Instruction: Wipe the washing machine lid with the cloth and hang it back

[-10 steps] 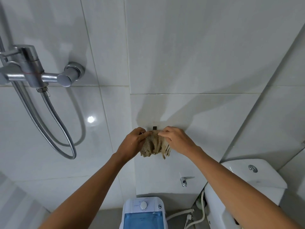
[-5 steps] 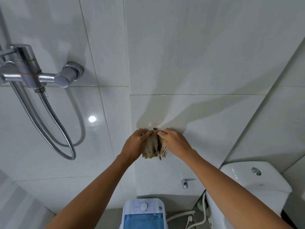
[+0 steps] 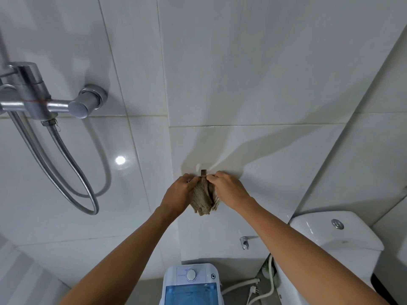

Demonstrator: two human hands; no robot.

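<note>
A tan ribbed cloth [image 3: 203, 198] hangs bunched against the white tiled wall, just under a small dark hook [image 3: 203, 172]. My left hand [image 3: 179, 193] pinches the cloth's upper left edge and my right hand [image 3: 229, 190] pinches its upper right edge, both right below the hook. Whether the cloth is caught on the hook is hidden by my fingers. The small white washing machine [image 3: 191, 275] with a translucent blue lid [image 3: 190, 294] stands directly below, at the bottom edge of the view.
A chrome shower mixer [image 3: 44, 102] with a looping metal hose [image 3: 72, 172] juts out at the left. A white toilet cistern [image 3: 337, 232] stands at the lower right. A small chrome valve [image 3: 244, 242] and white hoses [image 3: 264, 287] sit between machine and toilet.
Both hands have drawn closer together at the hook and the cloth is bunched narrower. The view has shifted slightly.
</note>
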